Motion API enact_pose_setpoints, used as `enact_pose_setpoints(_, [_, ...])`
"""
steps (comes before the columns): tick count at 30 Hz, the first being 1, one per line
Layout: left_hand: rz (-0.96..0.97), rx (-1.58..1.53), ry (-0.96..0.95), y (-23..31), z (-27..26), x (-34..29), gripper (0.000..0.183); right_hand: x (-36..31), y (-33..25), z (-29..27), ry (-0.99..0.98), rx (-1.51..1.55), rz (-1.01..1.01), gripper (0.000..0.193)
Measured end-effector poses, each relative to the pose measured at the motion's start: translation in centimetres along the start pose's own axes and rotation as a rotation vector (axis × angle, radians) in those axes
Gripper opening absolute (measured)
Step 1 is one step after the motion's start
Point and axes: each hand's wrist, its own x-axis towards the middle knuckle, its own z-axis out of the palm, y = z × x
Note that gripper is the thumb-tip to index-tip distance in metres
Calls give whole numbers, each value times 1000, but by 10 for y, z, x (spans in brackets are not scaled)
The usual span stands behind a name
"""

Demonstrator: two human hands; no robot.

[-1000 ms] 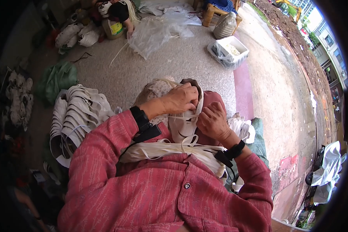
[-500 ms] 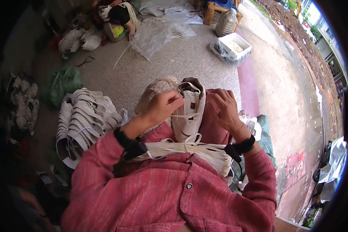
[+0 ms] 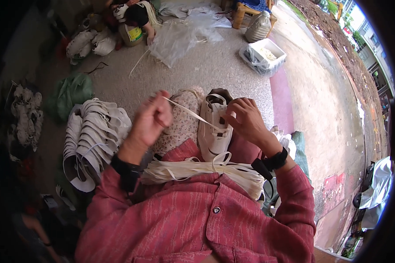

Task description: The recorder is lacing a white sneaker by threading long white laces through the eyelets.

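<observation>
A white and beige sneaker with a dark lining rests upright across my lap, its toe end towards me. My left hand, a little blurred, is closed on one end of a cream shoelace. That lace runs taut from the sneaker's eyelets up to the left. Beside the sneaker's right edge is my right hand, fingers bent and apart with the thumb close to the upper. I see nothing held in it. A bundle of cream laces lies across my lap, just below the sneaker.
Stacked white shoe uppers stand at my left, near a green sack. A flower-patterned cloth covers my left leg. Farther off are a lined white tub, clear plastic sheeting and another person's arm.
My left hand has moved left, away from the sneaker, drawing the lace out straight. My right hand has shifted slightly left, closer to the sneaker's edge.
</observation>
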Motion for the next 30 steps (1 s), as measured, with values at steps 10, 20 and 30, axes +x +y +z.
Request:
enact_pose_setpoints(10, [589, 305, 186, 149, -51, -33, 29, -12, 5, -10, -34, 145, -146, 16])
enact_pose_setpoints(20, [587, -45, 97, 214, -114, -68, 34, 1, -1, 1, -112, 95, -193, 15])
enact_pose_setpoints(30, [405, 1306, -32, 30, -43, -4, 18, -5, -14, 8, -103, 140, -229, 12])
